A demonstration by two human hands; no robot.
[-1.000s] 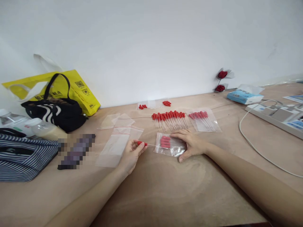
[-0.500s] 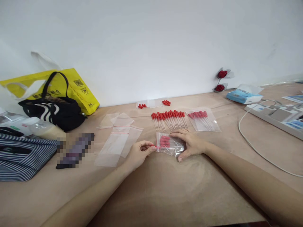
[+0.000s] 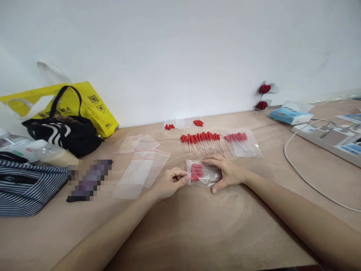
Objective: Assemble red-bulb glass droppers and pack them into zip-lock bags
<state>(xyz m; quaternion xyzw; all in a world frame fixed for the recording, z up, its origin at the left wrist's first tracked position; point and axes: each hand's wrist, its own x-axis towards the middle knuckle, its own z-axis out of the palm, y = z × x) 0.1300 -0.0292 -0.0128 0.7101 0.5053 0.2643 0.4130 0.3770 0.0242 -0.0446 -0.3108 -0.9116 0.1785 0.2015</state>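
Observation:
A clear zip bag (image 3: pixel 208 174) lies in front of me with several red-bulbed droppers (image 3: pixel 196 171) inside, their bulbs towards its left end. My left hand (image 3: pixel 172 183) is closed at the bag's mouth, thumb and forefinger pinched at its edge; whether a bulb is also between them is hidden. Over the right end of the bag, my right hand (image 3: pixel 229 172) rests with thumb and fingers spread. Just beyond lies a row of loose droppers (image 3: pixel 200 140) with red bulbs and clear stems. Another filled bag (image 3: pixel 255 146) of droppers is to its right.
Flat plastic bags (image 3: pixel 132 177) lie left of my hands. Further left are a striped pouch (image 3: pixel 31 192), a bottle (image 3: pixel 53 153), a black bag (image 3: pixel 76 137) and a yellow bag (image 3: pixel 104 116). A tissue pack (image 3: pixel 290 114), power strip (image 3: pixel 318 137) and cable (image 3: pixel 299 169) are right.
My left hand has moved slightly right, against the bag's mouth. The red bulb that stuck out from its fingertips no longer shows outside, and another bulb shows inside the bag. My right hand stays put.

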